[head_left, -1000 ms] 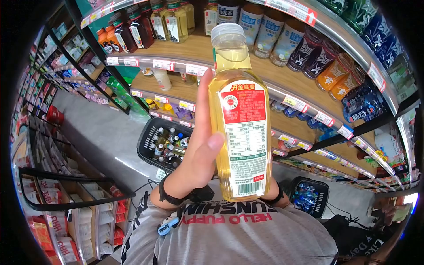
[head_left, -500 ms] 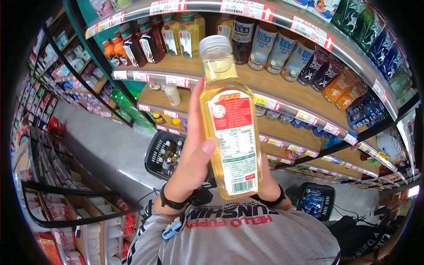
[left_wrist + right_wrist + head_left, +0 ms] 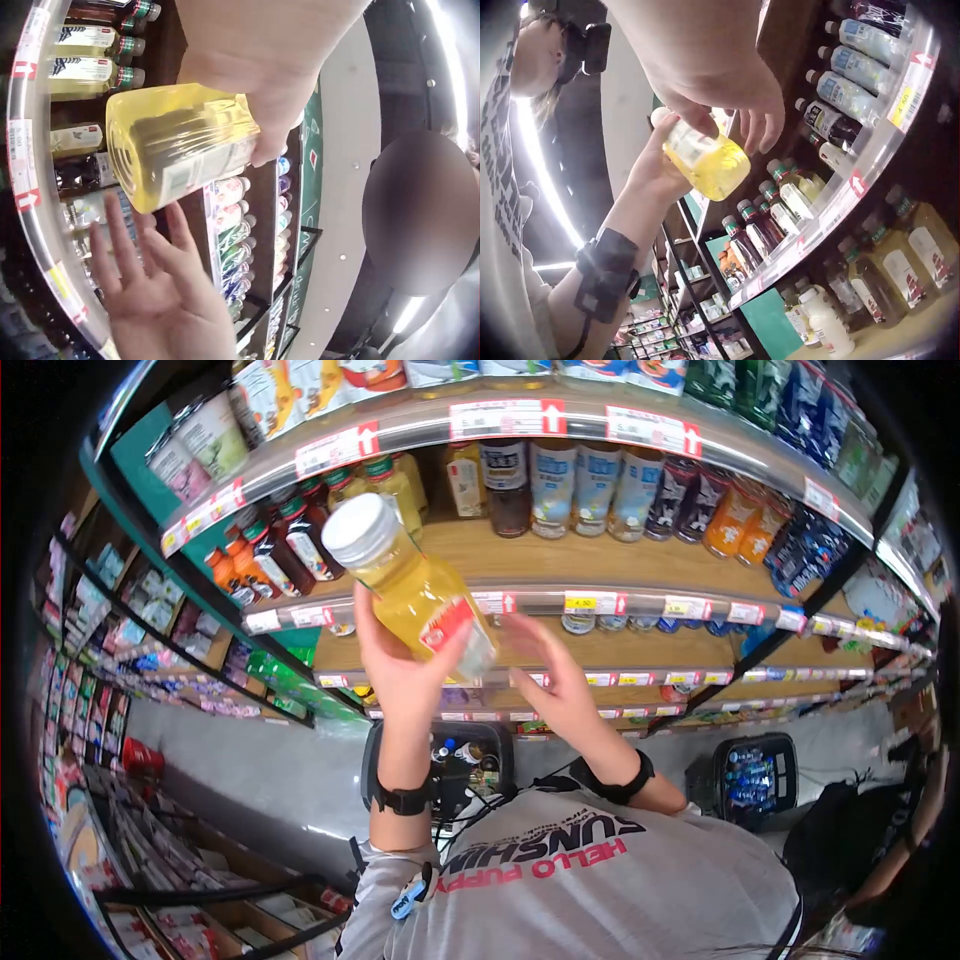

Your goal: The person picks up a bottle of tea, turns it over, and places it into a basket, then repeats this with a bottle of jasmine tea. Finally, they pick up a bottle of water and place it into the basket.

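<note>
My left hand (image 3: pixel 405 678) grips a clear bottle of yellow drink (image 3: pixel 425 592) with a white cap. It is tilted, cap towards the upper left, and its label is partly turned away. My right hand (image 3: pixel 548 672) is beside the bottle's base, fingers spread and holding nothing. In the left wrist view the bottle's base (image 3: pixel 124 154) faces the camera, with the open right palm (image 3: pixel 161 300) below it. The right wrist view has the left hand (image 3: pixel 656 161) round the bottle's neck end and the right hand (image 3: pixel 720 82) close over its body.
A curved shelf (image 3: pixel 600 565) ahead carries rows of drinks, among them blue-labelled bottles (image 3: pixel 597 485) and yellow ones. Price tags (image 3: pixel 595 603) line its edges. On the floor stand a black basket of bottles (image 3: pixel 500 745) and another basket of blue-looking bottles (image 3: pixel 785 760). Another person (image 3: pixel 860 830) is at the right.
The bottle has moved up and left, tipping over to the left, its label turning away from view. My right hand has come out from behind it and apart. The head view has shifted.
</note>
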`<move>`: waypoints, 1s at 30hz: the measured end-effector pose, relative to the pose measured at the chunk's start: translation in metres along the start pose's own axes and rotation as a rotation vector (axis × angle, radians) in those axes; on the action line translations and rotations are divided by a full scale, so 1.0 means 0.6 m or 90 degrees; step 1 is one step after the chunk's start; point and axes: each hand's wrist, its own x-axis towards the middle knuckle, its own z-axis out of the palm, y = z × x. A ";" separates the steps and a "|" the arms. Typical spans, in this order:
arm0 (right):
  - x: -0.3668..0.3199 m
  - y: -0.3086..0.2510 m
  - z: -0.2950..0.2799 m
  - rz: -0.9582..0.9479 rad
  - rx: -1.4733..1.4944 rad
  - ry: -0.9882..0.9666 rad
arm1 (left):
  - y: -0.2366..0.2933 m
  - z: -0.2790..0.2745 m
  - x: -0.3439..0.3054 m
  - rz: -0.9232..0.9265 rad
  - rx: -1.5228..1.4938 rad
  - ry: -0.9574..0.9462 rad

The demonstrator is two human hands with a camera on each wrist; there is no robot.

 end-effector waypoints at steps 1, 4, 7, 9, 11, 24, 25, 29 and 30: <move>0.011 -0.009 0.001 -0.068 -0.087 0.003 | -0.010 0.003 0.012 0.003 0.008 0.010; 0.041 -0.018 0.021 -0.163 -0.262 0.017 | -0.048 0.021 0.037 0.026 0.000 0.049; 0.076 -0.004 0.041 -0.206 -0.354 0.082 | -0.054 0.051 0.045 0.039 -0.032 0.089; 0.099 0.016 0.052 -0.228 -0.398 0.157 | -0.066 0.059 0.048 -0.022 -0.079 0.063; 0.120 0.020 0.043 -0.211 -0.433 0.199 | -0.066 0.062 0.048 -0.107 -0.158 0.036; 0.249 0.130 -0.019 -0.266 -0.310 0.109 | -0.194 0.027 0.111 -0.025 -0.030 -0.137; 0.251 0.132 -0.017 -0.228 -0.363 0.106 | -0.201 0.023 0.117 -0.011 0.005 -0.123; 0.262 0.136 -0.013 -0.119 -0.352 0.095 | -0.211 0.026 0.139 -0.048 0.135 -0.068; 0.260 0.140 -0.009 -0.136 -0.358 0.117 | -0.207 0.030 0.145 -0.067 0.181 -0.061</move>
